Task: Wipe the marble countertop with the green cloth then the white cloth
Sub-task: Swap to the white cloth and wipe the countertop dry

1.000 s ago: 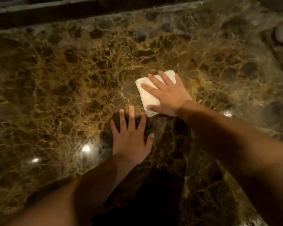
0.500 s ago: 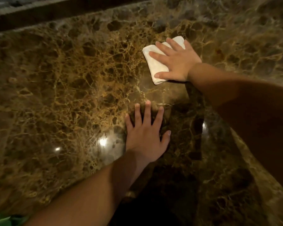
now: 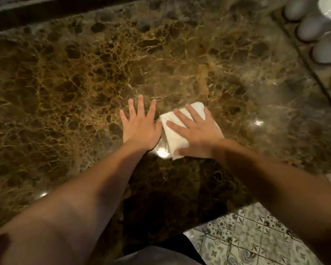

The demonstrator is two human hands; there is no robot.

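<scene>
A folded white cloth [image 3: 173, 133] lies flat on the brown veined marble countertop [image 3: 75, 88], near its middle. My right hand [image 3: 194, 132] presses down on the cloth with fingers spread, covering most of it. My left hand [image 3: 140, 125] rests flat on the bare marble just left of the cloth, fingers apart, its thumb side almost touching the cloth's edge. No green cloth is in view.
Several white eggs [image 3: 313, 29] sit in a row at the far right corner. A dark raised ledge [image 3: 65, 8] runs along the back of the counter. The counter's near edge is at the lower right, with patterned floor tiles [image 3: 243, 236] below.
My right hand has pulled the white cloth back toward me, from far right of the left hand to right beside it. The left hand has stayed planted flat on the marble.
</scene>
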